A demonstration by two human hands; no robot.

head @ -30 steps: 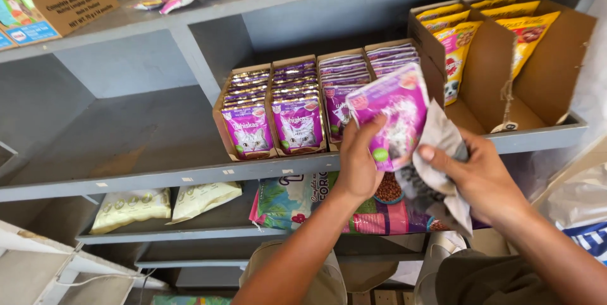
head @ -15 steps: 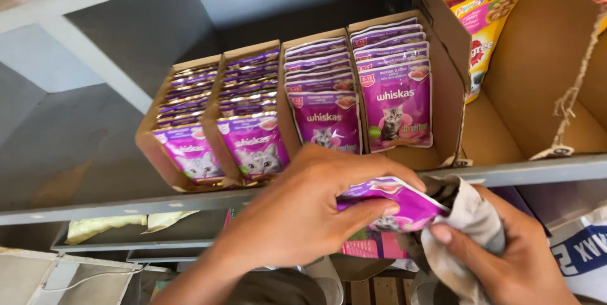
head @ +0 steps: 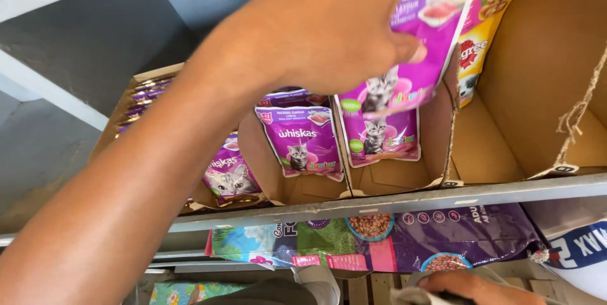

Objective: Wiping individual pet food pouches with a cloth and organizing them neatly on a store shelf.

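On the grey shelf point(head: 404, 202), the left cardboard trays point(head: 136, 99) look full; the right tray point(head: 436, 147) has room. The left hand point(head: 329, 27) has its fingers clamped on a purple pouch point(head: 423, 58) above that tray, not yet set in. The right hand point(head: 474, 287), low and near, grips cloth; more stocking seems left.

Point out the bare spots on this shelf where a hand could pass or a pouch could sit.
Free: the brown carton at right, its floor bare beside the yellow pouches, and the grey shelf left of the display trays. Crowded: those trays, packed with purple pouches, where the left hand holds a purple pouch.
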